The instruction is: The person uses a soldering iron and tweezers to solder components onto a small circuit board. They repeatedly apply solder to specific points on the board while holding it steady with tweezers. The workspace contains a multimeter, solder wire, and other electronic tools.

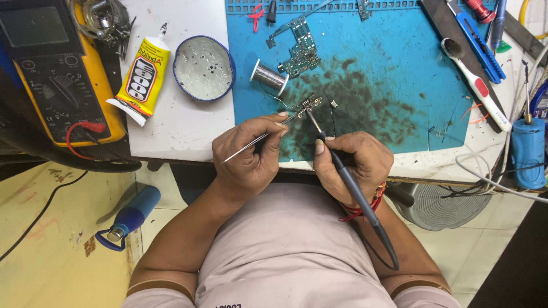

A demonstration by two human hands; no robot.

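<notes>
A white desk (171, 131) carries a blue work mat (388, 74) smudged dark in the middle; below lies a pale tiled floor (479, 256). The left hand (251, 154) pinches thin tweezers (257, 140), their tip at a small circuit board (310, 105) on the mat. The right hand (351, 159) grips a soldering iron (342, 171), its tip touching the same board. A yellow glue tube (142, 77) lies left of a round blue-rimmed dish (204, 68), a solder spool (269, 76) just beside it.

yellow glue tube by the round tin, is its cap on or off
On. The yellow glue tube lies flat on the white bench top, and a small pointed cap covers its nozzle, beside the round tin.
</notes>
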